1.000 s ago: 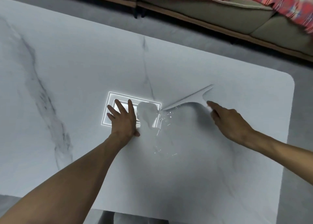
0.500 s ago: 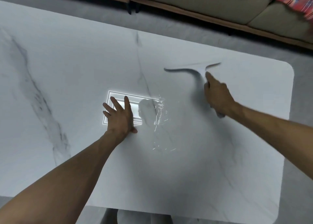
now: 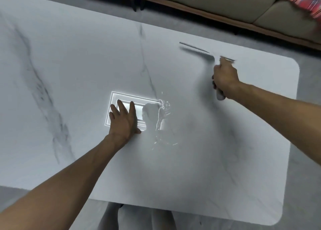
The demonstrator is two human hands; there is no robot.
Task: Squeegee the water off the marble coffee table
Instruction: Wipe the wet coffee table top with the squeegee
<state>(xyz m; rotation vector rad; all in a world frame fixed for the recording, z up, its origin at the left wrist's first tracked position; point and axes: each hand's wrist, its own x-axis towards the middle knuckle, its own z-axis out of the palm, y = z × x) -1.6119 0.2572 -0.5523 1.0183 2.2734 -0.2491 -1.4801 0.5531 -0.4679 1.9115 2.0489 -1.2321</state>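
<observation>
The white marble coffee table [image 3: 73,70] with grey veins fills the view. A patch of water [image 3: 162,118] glistens near its middle. My right hand [image 3: 225,77] is closed on the handle of a pale grey squeegee [image 3: 204,51], whose blade lies across the far right part of the tabletop, well beyond the water. My left hand [image 3: 124,119] rests flat with fingers spread on the table just left of the water, over a bright rectangular light reflection [image 3: 114,97].
A beige sofa [image 3: 217,2] with a red plaid blanket [image 3: 302,2] runs along the far side, past a strip of grey floor. The table's rounded right corners [image 3: 295,64] and near edge are in view.
My right hand has carried the squeegee from the water patch away to the far right of the table and turned the blade. My left hand has stayed flat in place.
</observation>
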